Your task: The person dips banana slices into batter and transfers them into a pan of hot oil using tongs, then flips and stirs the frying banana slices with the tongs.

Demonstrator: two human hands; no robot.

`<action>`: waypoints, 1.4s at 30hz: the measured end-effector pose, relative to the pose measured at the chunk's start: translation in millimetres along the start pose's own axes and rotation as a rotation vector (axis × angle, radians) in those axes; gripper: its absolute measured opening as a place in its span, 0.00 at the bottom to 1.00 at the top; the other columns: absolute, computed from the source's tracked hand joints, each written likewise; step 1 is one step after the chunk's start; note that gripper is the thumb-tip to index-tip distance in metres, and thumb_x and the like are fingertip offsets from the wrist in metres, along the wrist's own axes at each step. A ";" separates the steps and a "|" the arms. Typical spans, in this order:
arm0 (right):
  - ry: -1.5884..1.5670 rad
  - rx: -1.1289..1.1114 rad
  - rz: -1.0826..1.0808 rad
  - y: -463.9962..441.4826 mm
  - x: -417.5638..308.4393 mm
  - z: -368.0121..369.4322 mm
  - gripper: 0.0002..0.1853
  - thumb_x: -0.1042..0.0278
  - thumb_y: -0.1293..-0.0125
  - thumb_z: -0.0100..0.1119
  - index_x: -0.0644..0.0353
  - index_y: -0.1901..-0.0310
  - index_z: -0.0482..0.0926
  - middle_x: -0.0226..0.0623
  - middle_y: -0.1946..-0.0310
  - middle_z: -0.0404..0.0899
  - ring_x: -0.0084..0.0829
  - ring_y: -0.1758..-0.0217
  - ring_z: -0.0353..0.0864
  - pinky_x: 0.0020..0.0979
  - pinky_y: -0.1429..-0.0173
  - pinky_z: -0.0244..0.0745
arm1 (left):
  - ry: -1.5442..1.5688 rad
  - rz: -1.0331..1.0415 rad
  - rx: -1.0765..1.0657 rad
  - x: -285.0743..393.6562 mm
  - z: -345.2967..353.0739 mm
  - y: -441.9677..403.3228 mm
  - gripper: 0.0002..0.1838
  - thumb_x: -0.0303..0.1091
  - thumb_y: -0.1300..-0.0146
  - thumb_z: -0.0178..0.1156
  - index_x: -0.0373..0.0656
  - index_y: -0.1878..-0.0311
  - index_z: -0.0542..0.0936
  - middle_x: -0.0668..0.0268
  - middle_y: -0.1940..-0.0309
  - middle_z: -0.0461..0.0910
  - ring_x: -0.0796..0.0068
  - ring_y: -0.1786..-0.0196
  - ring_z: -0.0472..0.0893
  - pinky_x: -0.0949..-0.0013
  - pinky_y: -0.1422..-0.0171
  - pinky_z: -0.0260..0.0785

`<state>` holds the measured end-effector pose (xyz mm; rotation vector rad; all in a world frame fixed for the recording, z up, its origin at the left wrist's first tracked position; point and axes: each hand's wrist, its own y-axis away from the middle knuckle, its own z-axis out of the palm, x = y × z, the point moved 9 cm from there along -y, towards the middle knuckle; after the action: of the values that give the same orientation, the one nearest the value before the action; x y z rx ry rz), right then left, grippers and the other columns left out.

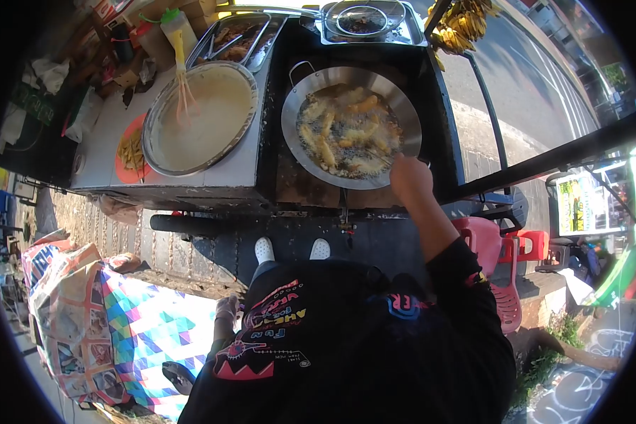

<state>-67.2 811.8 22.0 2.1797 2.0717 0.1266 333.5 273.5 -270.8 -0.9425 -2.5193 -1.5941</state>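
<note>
My right hand point(411, 178) is closed at the near right rim of a wide metal wok point(292, 134). It grips a thin utensil whose end goes into the oil; its kind is hard to make out. Battered golden pieces point(326, 150) fry in the bubbling oil. My left hand point(226, 311) hangs low at my left side, away from the counter, and its fingers are not clear. Left of the wok stands a large bowl of pale batter point(215, 131), with a whisk point(185, 99) resting in it. Beside the bowl, an orange plate point(124, 172) carries pale cut pieces.
Behind the bowl is a metal tray point(279, 22) with fried food and tongs. A strainer point(361, 18) sits on another tray behind the wok. Bananas point(463, 27) hang at the upper right. Pink plastic chairs point(482, 237) stand to my right; a black post point(551, 164) crosses there.
</note>
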 end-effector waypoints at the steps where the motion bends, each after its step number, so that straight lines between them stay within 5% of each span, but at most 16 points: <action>1: -0.021 -0.043 -0.001 -10.4 -3.7 12.8 0.14 0.63 0.32 0.56 0.63 0.53 0.81 0.54 0.60 0.86 0.56 0.53 0.85 0.49 0.47 0.80 | -0.240 0.184 0.010 -11.4 1.0 -33.8 0.26 0.53 0.24 0.47 0.38 0.46 0.79 0.59 0.57 0.84 0.64 0.59 0.86 0.57 0.65 0.80; 3: -0.046 -0.082 0.007 -14.6 -7.1 20.4 0.14 0.62 0.31 0.56 0.63 0.52 0.80 0.54 0.59 0.86 0.57 0.52 0.85 0.49 0.47 0.80 | -0.488 0.376 0.022 8.7 -7.8 -40.0 0.27 0.54 0.24 0.48 0.37 0.46 0.79 0.59 0.57 0.84 0.65 0.59 0.86 0.59 0.65 0.80; 6: -0.194 0.041 -0.025 -9.1 -8.5 5.0 0.16 0.59 0.30 0.56 0.64 0.51 0.80 0.57 0.57 0.85 0.59 0.51 0.84 0.51 0.46 0.78 | 0.002 0.090 0.058 21.1 -34.5 -30.0 0.25 0.54 0.25 0.52 0.39 0.45 0.79 0.61 0.59 0.84 0.67 0.62 0.86 0.61 0.65 0.80; 14: -0.388 0.243 0.253 71.2 -24.1 -23.4 0.19 0.58 0.28 0.56 0.65 0.47 0.69 0.59 0.62 0.83 0.63 0.53 0.82 0.55 0.48 0.75 | 0.038 -0.029 0.005 0.9 -103.1 -48.0 0.26 0.55 0.26 0.54 0.42 0.40 0.77 0.61 0.53 0.83 0.64 0.57 0.87 0.60 0.67 0.79; 24: -0.581 0.278 0.463 165.9 -104.1 94.0 0.18 0.61 0.25 0.52 0.64 0.43 0.63 0.64 0.53 0.80 0.67 0.50 0.79 0.55 0.47 0.74 | 0.150 -0.136 -0.029 -64.8 -206.1 -126.8 0.27 0.54 0.30 0.57 0.40 0.41 0.77 0.58 0.50 0.82 0.61 0.58 0.86 0.55 0.69 0.77; 26: -0.669 0.428 0.505 172.6 -108.1 95.7 0.18 0.62 0.26 0.54 0.64 0.44 0.65 0.63 0.56 0.81 0.66 0.51 0.79 0.54 0.48 0.72 | 0.190 -0.168 -0.023 -77.7 -218.8 -141.3 0.27 0.53 0.30 0.57 0.40 0.41 0.77 0.58 0.50 0.82 0.61 0.58 0.86 0.54 0.70 0.76; 30: -0.656 0.419 0.476 163.4 -126.5 99.5 0.17 0.62 0.26 0.54 0.64 0.45 0.66 0.62 0.57 0.81 0.65 0.51 0.79 0.53 0.48 0.72 | 0.108 0.089 0.105 -36.5 -261.9 -171.5 0.24 0.52 0.31 0.58 0.38 0.49 0.81 0.58 0.67 0.83 0.64 0.69 0.85 0.59 0.68 0.76; 32: -0.729 0.545 0.506 167.9 -135.1 89.7 0.16 0.61 0.25 0.53 0.63 0.45 0.67 0.58 0.58 0.82 0.62 0.54 0.82 0.52 0.50 0.76 | 0.071 0.101 0.083 -2.0 -274.3 -138.0 0.24 0.52 0.30 0.57 0.37 0.48 0.82 0.57 0.62 0.84 0.63 0.64 0.85 0.58 0.64 0.77; 36: -0.637 0.428 0.482 165.8 -155.3 111.7 0.16 0.62 0.25 0.53 0.63 0.45 0.67 0.54 0.62 0.82 0.58 0.58 0.83 0.49 0.53 0.76 | 0.056 0.167 0.093 -15.8 -275.6 -131.5 0.25 0.51 0.32 0.56 0.37 0.49 0.83 0.51 0.55 0.86 0.54 0.54 0.85 0.54 0.50 0.76; 38: -0.832 0.476 0.268 181.4 -186.8 115.6 0.16 0.62 0.25 0.55 0.63 0.46 0.66 0.54 0.62 0.82 0.59 0.59 0.82 0.49 0.54 0.76 | -0.085 0.168 0.091 -61.8 -273.4 -158.3 0.25 0.51 0.35 0.54 0.38 0.49 0.83 0.45 0.53 0.84 0.44 0.49 0.83 0.49 0.44 0.73; 40: -0.887 0.374 0.256 193.7 -208.8 146.0 0.17 0.62 0.26 0.55 0.64 0.46 0.65 0.56 0.62 0.82 0.60 0.59 0.82 0.51 0.54 0.75 | -0.215 0.204 0.098 -99.3 -271.7 -157.9 0.21 0.49 0.30 0.56 0.44 0.45 0.83 0.57 0.56 0.86 0.60 0.55 0.86 0.52 0.59 0.78; 42: -0.934 0.269 0.238 189.6 -223.3 188.4 0.18 0.63 0.26 0.55 0.64 0.45 0.64 0.57 0.62 0.82 0.61 0.58 0.82 0.53 0.53 0.74 | -0.723 0.331 0.068 -87.3 -265.0 -110.5 0.25 0.53 0.31 0.53 0.41 0.48 0.84 0.49 0.52 0.85 0.48 0.53 0.85 0.50 0.49 0.75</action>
<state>136.6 572.8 -128.5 1.9962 1.3382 -0.9926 272.1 -20.1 -261.7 -2.0976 -2.5495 -1.2005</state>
